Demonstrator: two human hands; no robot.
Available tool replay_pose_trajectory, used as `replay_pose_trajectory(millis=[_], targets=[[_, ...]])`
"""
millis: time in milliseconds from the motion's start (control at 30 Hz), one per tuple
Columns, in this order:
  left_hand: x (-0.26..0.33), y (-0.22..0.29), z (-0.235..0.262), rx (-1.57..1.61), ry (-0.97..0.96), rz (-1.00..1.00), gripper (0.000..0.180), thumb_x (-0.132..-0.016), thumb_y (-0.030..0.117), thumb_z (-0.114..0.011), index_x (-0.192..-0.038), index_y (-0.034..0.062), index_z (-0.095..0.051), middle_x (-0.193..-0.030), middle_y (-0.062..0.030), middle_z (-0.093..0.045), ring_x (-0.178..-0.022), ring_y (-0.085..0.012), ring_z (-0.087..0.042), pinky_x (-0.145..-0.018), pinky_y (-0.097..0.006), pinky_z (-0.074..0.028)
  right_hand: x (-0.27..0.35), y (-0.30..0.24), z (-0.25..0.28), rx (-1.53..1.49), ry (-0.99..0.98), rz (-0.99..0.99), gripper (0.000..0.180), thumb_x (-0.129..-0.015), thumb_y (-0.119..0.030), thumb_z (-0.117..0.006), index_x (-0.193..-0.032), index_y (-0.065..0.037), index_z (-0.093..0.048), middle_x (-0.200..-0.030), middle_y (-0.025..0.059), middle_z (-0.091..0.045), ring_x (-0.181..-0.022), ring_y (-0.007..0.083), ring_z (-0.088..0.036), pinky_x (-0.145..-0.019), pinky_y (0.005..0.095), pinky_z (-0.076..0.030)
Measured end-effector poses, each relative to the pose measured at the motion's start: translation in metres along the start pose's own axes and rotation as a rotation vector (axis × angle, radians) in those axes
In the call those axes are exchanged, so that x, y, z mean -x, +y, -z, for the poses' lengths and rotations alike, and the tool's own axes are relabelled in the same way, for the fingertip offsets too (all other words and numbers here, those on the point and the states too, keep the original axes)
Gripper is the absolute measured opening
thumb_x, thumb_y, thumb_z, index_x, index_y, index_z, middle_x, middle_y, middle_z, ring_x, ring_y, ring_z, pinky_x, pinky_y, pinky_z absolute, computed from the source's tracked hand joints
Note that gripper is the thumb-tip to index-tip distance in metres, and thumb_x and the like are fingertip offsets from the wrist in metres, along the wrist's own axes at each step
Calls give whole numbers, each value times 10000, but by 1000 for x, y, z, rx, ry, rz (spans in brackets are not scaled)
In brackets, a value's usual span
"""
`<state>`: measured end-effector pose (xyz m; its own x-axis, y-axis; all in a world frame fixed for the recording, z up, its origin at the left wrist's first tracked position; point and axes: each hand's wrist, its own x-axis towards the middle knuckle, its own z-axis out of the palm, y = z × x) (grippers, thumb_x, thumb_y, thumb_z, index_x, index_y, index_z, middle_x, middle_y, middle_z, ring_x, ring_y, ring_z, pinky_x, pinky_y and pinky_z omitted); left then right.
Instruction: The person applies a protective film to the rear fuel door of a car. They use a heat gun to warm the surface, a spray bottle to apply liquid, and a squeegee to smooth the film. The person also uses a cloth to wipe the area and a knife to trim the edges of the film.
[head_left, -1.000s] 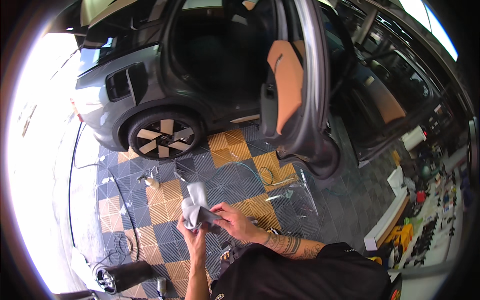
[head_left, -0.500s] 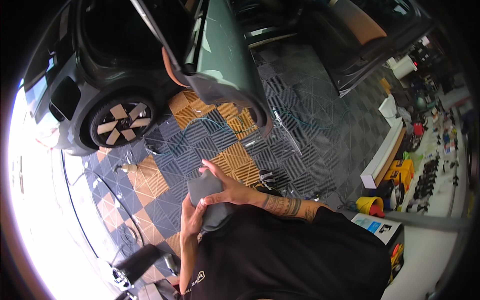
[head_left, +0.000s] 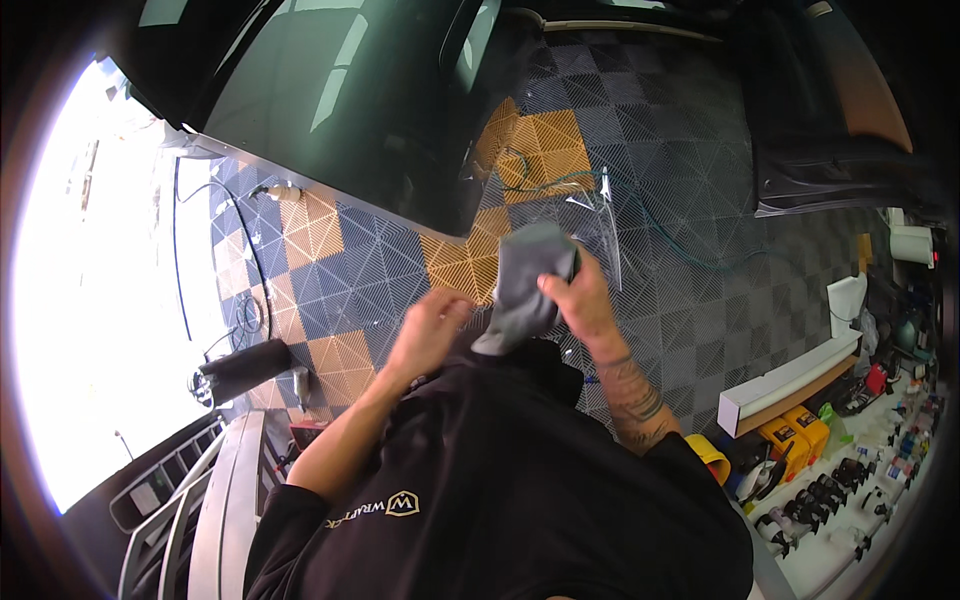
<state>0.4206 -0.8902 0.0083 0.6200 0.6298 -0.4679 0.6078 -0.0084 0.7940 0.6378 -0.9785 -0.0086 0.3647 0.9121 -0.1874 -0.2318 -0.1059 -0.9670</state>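
Observation:
A folded grey cloth (head_left: 528, 275) hangs in front of my chest, above the floor. My right hand (head_left: 585, 300) is closed on its right side, with the thumb pressed on the near face. The cloth's lower end droops toward my black shirt. To the left of the cloth, and apart from it, is my left hand (head_left: 432, 322); its fingers are loosely bent, somewhat blurred, and nothing shows in them. Just beyond both hands, a glossy dark green car door (head_left: 350, 120) stands swung out.
Another open door (head_left: 820, 150) with brown trim is at the far right. A hose (head_left: 680, 250) crosses the tiled floor. Along the right, a long white box (head_left: 790, 385) lies beside a shelf (head_left: 810, 570) of bottles and tools. A metal ladder (head_left: 175, 530) stands at lower left.
My left hand has come off the cloth and moved left. The right hand has carried the cloth to the right. The view has shifted, so the green door looms closer and the wheel is out of sight.

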Motion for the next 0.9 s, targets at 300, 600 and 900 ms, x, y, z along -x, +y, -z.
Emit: replay_pose_trajectory(millis=[300, 600, 900], targets=[[-28, 61, 58, 633, 473, -523, 510, -858, 43, -406, -1364, -19, -441, -1352, -129, -494, -1208, -236, -518, -992, -364, -440, -156, -84, -18, 230, -453, 466, 205, -716, -118, -753, -842, 3, -646, -652, 22, -627, -605, 81, -560, -565, 267, -463], [-34, 49, 63, 744, 252, -473, 612, -723, -27, -383, -1328, -32, -482, -1313, -130, -544, -1223, -224, -506, -1019, -420, -413, -129, -54, -36, 270, -484, 807, 187, -662, -88, -746, -760, -25, -599, -662, 63, -554, -570, 173, -552, -559, 303, -437], [-31, 35, 65, 786, 238, -457, 600, -721, -62, -359, -1304, -47, -500, -1295, -135, -557, -1206, -243, -528, -1017, -429, -431, -141, -51, -1, 239, -558, 492, 184, -666, -131, -766, -745, -25, -638, -658, 67, -615, -644, 159, -645, -584, 320, -484]])
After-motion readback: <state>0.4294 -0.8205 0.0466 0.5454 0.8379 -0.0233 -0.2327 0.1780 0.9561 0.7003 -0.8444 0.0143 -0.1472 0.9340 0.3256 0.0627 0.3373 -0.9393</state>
